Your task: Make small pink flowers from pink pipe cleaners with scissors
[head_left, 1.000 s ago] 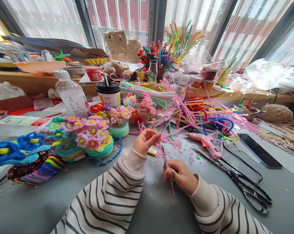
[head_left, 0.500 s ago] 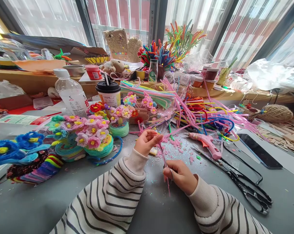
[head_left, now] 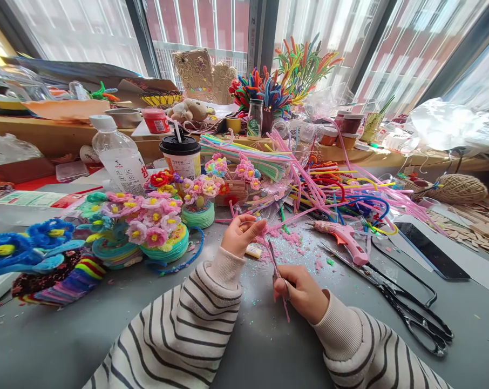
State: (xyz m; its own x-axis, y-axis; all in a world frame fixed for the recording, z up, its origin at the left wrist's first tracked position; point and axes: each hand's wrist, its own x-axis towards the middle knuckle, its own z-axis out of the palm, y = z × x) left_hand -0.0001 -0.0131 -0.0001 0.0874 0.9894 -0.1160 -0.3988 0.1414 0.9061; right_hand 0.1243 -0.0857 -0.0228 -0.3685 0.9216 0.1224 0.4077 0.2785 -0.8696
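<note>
Fingers of the right hand (head_left: 303, 292) wrap around slim scissors (head_left: 273, 255), whose blades point away towards the left hand (head_left: 239, 236). A pink fuzzy strand (head_left: 287, 313) hangs below the right hand, over the near middle of the grey table (head_left: 269, 356). The left hand, just left of the blade tips, has its thumb brought against its fingers; I cannot tell whether they pinch the strand's far end. Both wrists come out of striped sleeves (head_left: 175, 329).

Just beyond the hands, pink fluff (head_left: 293, 240) and glitter lie scattered, with a small pale block (head_left: 253, 251) close to the left wrist. To the right rest a pink glue gun (head_left: 350, 244), larger black-handled scissors (head_left: 414, 310) and, farther right, a phone (head_left: 433, 251).

On the left, a bunch of pink flowers (head_left: 153, 216) rises from a teal-and-yellow pot (head_left: 172, 246); nearer the left edge, 2 blue flowers with yellow centres stand at a rainbow-striped pot (head_left: 82, 273). Behind them are a clear bottle (head_left: 121, 162) and a black-lidded cup (head_left: 182, 162).

Far right of centre, coloured stems (head_left: 329, 186) lie in a heap, and a twine ball (head_left: 457, 187) sits beyond the phone. On the far ledge stand a red tub (head_left: 155, 121), a plush toy (head_left: 192, 111) and a small glass bottle (head_left: 254, 121), below the windows.
</note>
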